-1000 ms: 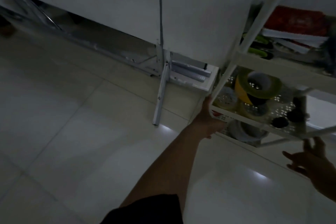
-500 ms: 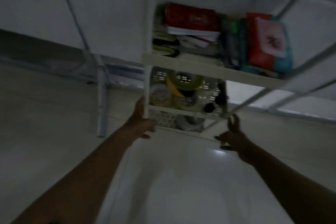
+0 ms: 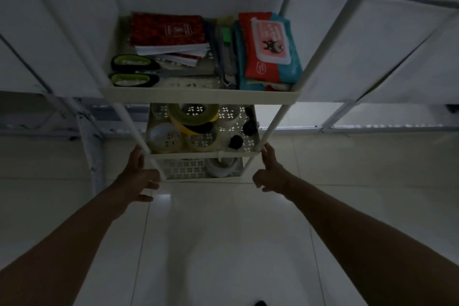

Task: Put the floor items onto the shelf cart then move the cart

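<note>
The white three-tier shelf cart (image 3: 198, 97) stands in front of me, seen from above. Its top tier holds a red notebook (image 3: 169, 30), green-handled scissors (image 3: 134, 72), pens (image 3: 226, 49) and a red and teal wipes pack (image 3: 270, 49). On the middle tier lie a yellow tape roll (image 3: 193, 114), clear tape rolls (image 3: 165, 138) and small black items (image 3: 236, 141). A white roll (image 3: 221, 166) sits on the bottom tier. My left hand (image 3: 139, 176) grips the front left post at the middle tier. My right hand (image 3: 270, 171) grips the front right post.
White wall panels rise behind the cart. A metal frame leg (image 3: 87, 136) stands on the floor to the left, close to the cart. Slanted white poles (image 3: 330, 32) cross at the right. Pale glossy floor tiles (image 3: 223, 231) stretch between me and the cart.
The view has swung to centre on the cart. My right hand came up from below and closed on the front right post. My left hand stayed at the front left corner.
</note>
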The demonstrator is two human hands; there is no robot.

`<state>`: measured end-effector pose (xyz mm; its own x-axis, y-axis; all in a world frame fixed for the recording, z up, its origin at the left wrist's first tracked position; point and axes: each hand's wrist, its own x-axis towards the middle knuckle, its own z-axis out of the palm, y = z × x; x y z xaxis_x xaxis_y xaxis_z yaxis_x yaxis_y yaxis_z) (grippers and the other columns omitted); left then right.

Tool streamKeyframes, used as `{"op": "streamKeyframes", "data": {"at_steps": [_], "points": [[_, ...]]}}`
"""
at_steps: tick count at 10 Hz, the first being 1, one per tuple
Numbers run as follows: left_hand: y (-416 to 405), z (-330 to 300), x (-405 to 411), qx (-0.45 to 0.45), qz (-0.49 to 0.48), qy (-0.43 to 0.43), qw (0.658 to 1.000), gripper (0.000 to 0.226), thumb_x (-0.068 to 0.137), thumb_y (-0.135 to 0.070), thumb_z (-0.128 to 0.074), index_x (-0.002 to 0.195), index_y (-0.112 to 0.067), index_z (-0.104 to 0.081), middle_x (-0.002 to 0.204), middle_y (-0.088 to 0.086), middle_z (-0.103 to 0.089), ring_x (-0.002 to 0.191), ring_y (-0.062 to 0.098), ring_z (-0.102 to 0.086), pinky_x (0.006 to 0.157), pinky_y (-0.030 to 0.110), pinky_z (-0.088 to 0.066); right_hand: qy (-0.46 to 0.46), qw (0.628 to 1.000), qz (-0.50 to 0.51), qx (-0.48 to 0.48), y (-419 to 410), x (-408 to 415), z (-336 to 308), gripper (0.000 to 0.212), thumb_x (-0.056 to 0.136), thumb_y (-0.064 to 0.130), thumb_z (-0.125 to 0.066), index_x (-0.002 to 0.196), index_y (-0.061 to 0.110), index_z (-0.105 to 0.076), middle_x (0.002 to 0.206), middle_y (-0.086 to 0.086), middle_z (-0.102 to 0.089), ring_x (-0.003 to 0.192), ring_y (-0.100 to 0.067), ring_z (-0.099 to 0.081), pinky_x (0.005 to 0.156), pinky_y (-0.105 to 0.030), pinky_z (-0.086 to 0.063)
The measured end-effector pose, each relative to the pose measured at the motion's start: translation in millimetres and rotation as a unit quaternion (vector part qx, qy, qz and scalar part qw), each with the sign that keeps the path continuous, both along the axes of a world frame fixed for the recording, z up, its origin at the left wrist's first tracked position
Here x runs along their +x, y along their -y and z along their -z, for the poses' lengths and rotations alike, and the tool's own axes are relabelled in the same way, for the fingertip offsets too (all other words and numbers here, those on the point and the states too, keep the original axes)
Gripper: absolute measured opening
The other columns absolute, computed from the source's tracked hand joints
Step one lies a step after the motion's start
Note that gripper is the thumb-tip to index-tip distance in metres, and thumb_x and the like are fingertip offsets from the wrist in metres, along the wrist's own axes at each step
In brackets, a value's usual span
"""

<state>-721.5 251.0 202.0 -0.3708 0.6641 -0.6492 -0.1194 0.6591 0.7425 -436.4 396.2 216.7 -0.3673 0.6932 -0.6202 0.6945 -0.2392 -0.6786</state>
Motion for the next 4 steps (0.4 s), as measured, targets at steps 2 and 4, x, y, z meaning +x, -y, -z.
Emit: {"op": "streamKeyframes", "data": {"at_steps": [2, 4], "points": [[6, -39, 20, -0.045, 0.004, -0.172, 0.984, 0.077, 0.085, -0.043, -0.064, 0.149, -0.027, -0.025, 0.153, 0.003, -0.037, 0.126, 0.028, -0.049, 0.095, 0.037, -0.047, 0.077, 0.993, -0.005, 0.086, 14, -5, -43, 0.084, 0.084, 0.013, -0.057, 0.152, 0.020, -0.009, 0.111, -0.016, -0.062, 0.084, -0.024, -0.058, 0.065, -0.029, -0.046], [44, -141, 63, 0.025, 0.162, -0.405, 0.900, 0.059, 0.085, -0.038, -0.061, 0.135, -0.011, -0.048, 0.136, 0.012, -0.056, 0.120, 0.029, -0.055, 0.093, 0.034, -0.046, 0.193, 0.938, -0.122, 0.260, 69, -11, -129, 0.077, 0.075, 0.037, -0.052, 0.145, 0.019, -0.024, 0.118, -0.010, -0.064, 0.104, -0.031, -0.062, 0.085, -0.038, -0.050]]}}
